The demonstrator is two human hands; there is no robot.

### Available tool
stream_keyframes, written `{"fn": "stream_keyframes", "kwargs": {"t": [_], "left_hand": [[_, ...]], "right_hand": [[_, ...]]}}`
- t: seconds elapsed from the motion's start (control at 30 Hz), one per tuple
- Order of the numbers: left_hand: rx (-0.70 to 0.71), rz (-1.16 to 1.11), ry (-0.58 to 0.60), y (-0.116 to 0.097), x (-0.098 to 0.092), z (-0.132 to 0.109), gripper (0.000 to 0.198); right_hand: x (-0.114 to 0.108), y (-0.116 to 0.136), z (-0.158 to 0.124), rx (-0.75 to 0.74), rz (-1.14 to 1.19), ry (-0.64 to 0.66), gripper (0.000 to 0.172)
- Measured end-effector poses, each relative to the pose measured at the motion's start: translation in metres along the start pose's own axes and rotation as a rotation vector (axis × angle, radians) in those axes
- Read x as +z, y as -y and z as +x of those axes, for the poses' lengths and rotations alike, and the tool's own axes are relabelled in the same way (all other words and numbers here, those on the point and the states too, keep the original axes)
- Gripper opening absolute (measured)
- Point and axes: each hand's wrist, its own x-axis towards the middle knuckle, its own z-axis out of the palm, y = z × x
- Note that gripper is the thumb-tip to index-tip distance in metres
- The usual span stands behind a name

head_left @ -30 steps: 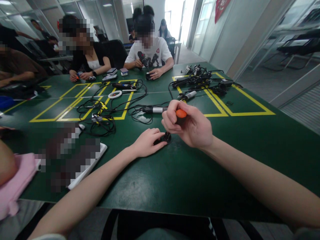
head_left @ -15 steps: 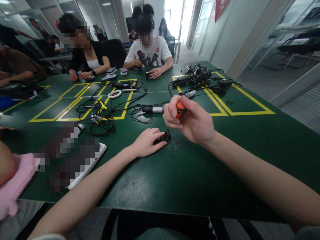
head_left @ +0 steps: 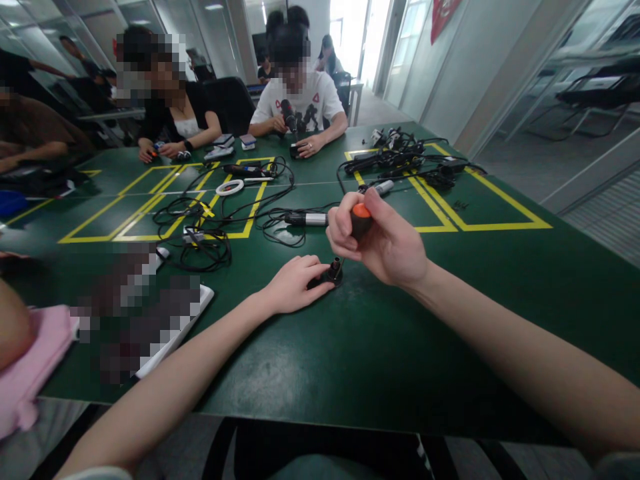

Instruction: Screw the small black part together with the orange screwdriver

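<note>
My right hand (head_left: 383,243) is wrapped round a screwdriver with an orange handle top (head_left: 361,213), held upright with its tip down on a small black part (head_left: 334,272) on the green table (head_left: 350,347). My left hand (head_left: 293,283) lies over that black part from the left, fingers curled and pressing it to the table. Most of the part is hidden under my fingers.
A tangle of black cables (head_left: 200,233), a microphone (head_left: 305,219) and a white ring (head_left: 229,188) lie beyond my hands inside yellow tape boxes. More cables (head_left: 400,160) are piled at the far right. Other people sit at the far and left sides. A pink cloth (head_left: 30,367) lies at the left.
My right hand lifted slightly and turned the screwdriver handle on the spot; my left hand has stayed on the black part.
</note>
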Motion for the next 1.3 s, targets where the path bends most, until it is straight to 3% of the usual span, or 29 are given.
{"fn": "stream_keyframes", "kwargs": {"t": [0.17, 0.33, 0.5, 0.8, 1.07, 1.3], "left_hand": [[0.001, -0.01, -0.001, -0.0003, -0.0004, 0.0002, 0.027], [0.005, -0.019, -0.002, -0.0016, -0.0017, 0.0003, 0.027], [0.0, -0.025, 0.01, -0.0013, -0.0013, 0.0002, 0.026], [0.001, -0.026, 0.006, -0.001, -0.0004, 0.0001, 0.028], [0.007, -0.009, 0.008, -0.0002, 0.0007, 0.0005, 0.029], [-0.001, 0.004, 0.0, -0.0003, 0.0003, 0.0003, 0.028]], "right_hand": [[-0.0015, -0.0012, -0.0018, 0.001, 0.024, 0.053, 0.061], [-0.003, -0.0023, -0.0056, 0.002, 0.081, 0.059, 0.04], [-0.0021, -0.0031, -0.004, -0.03, 0.106, 0.054, 0.035], [0.0001, -0.0034, -0.005, -0.013, 0.078, 0.075, 0.05], [-0.0006, -0.0039, -0.0051, -0.011, 0.094, 0.056, 0.038], [-0.0006, -0.0004, -0.0011, 0.03, 0.042, 0.023, 0.056]]}}
